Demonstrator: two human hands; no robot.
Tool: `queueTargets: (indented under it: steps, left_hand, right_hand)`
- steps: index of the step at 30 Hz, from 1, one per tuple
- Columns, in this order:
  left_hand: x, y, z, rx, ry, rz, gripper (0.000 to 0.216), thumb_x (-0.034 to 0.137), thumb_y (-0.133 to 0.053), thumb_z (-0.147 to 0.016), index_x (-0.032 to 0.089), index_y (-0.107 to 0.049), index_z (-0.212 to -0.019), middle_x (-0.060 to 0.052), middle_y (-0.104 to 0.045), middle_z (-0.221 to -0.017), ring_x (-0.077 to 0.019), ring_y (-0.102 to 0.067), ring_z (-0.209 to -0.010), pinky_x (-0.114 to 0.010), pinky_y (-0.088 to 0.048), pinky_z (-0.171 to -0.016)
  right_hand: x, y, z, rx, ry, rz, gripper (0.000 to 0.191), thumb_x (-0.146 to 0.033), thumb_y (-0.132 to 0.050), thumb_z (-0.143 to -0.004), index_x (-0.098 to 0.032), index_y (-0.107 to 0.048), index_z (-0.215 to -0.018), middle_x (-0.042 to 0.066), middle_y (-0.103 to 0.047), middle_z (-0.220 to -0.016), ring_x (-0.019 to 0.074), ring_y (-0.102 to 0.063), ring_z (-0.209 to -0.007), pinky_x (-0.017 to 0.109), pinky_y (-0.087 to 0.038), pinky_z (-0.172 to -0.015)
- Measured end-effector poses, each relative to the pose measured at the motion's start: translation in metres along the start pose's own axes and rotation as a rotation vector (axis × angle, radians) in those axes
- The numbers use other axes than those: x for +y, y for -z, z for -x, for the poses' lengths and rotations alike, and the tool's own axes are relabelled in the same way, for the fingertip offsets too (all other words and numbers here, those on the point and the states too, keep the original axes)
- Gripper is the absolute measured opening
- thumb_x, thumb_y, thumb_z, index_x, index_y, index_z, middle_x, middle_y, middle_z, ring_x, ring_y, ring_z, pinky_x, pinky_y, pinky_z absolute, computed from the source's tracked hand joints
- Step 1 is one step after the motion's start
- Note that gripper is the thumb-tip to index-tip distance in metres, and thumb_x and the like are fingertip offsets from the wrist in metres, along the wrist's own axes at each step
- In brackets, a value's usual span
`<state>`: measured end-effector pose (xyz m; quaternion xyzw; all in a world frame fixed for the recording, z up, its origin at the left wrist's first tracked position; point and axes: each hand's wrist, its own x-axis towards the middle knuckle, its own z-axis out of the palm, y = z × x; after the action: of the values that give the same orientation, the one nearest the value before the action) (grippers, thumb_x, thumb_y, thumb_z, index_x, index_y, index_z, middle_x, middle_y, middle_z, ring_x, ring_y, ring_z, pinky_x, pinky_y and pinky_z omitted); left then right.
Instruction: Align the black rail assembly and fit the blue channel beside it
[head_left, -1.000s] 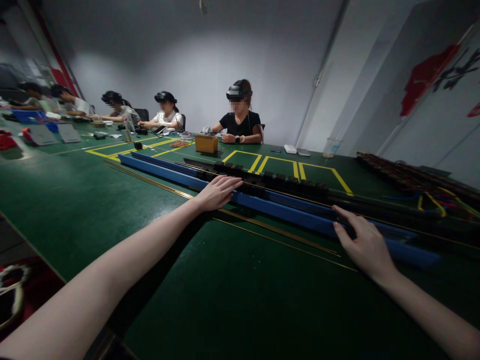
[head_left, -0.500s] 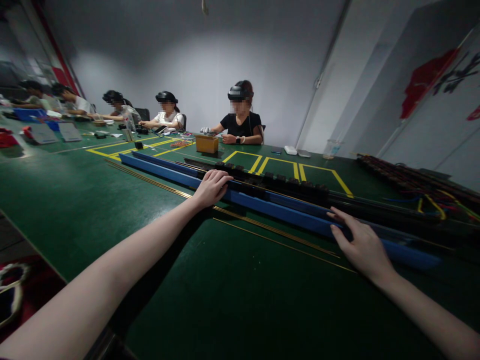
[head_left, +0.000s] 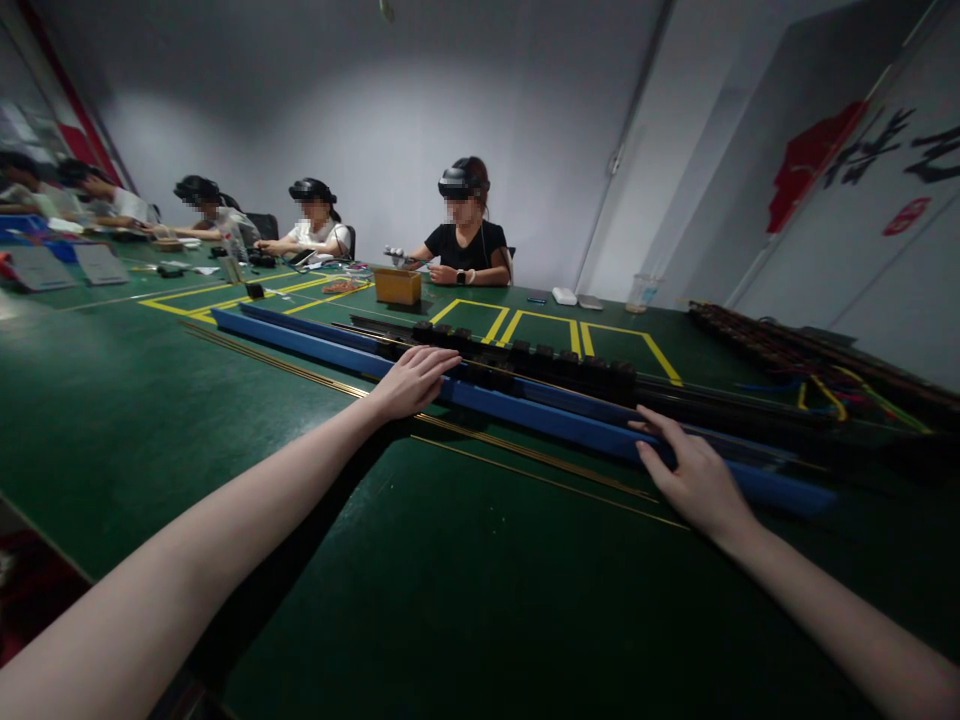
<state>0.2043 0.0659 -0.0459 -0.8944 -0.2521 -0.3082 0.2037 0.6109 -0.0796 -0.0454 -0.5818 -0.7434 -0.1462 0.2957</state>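
A long blue channel-like strip (head_left: 525, 405) lies slantwise across the table in front of me. My left hand (head_left: 411, 384) rests over its middle, fingers stretched forward toward a thin brass-coloured rod lying along the strip. Toward the strip's right end is my right hand (head_left: 697, 482), thumb and fingers apart at its edge; whether the fingertips touch the strip or the rod I cannot tell. Just behind stands a black rail with several dark blocks (head_left: 570, 365). Several thin brass-coloured rods (head_left: 517, 449) lie on the table on my side of the strip.
Yellow tape outlines (head_left: 626, 330) mark the green table (head_left: 480, 600). A yellow box (head_left: 397, 287) stands before a co-worker (head_left: 466, 238) opposite me. At the right are a bundle of dark strips with coloured wires (head_left: 780, 350) and a clear cup (head_left: 643, 293). More people sit along the far left.
My view has turned slightly right, so the scene sits further left. My left fingers look a little straighter over the strip. Across the table, the co-worker's white-gloved hand is slightly higher.
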Motion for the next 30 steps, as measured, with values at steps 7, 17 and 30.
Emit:
queueTargets:
  steps: [7,17,30]
  left_hand:
    - [0.003,0.000,-0.002,0.075,0.069,0.034,0.042,0.018,-0.039,-0.092,0.019,-0.049,-0.133,-0.010,-0.057,-0.128,-0.0238,-0.050,-0.116,-0.042,-0.036,-0.102]
    - [0.000,0.004,-0.001,0.155,0.221,-0.013,0.030,0.020,-0.039,-0.091,0.020,-0.056,-0.115,-0.009,-0.060,-0.117,-0.0227,-0.051,-0.114,-0.044,-0.031,-0.105]
    - [-0.004,-0.002,0.003,0.169,0.231,-0.061,0.032,0.020,-0.042,-0.091,0.017,-0.053,-0.121,-0.012,-0.056,-0.126,-0.0265,-0.049,-0.117,-0.045,-0.037,-0.100]
  right_hand:
    - [-0.001,-0.001,0.000,-0.029,0.019,0.041,0.051,-0.037,-0.044,-0.092,-0.018,-0.045,-0.139,0.008,-0.069,-0.114,0.0267,-0.066,-0.097,0.044,-0.052,-0.086]
    - [-0.003,0.001,0.000,-0.037,0.100,0.082,0.055,-0.035,-0.043,-0.093,-0.019,-0.037,-0.145,0.008,-0.067,-0.120,0.0258,-0.066,-0.102,0.042,-0.053,-0.085]
    - [-0.003,0.002,0.000,-0.032,0.118,0.080,0.052,-0.033,-0.042,-0.094,-0.018,-0.037,-0.144,0.011,-0.063,-0.126,0.0268,-0.064,-0.106,0.041,-0.052,-0.085]
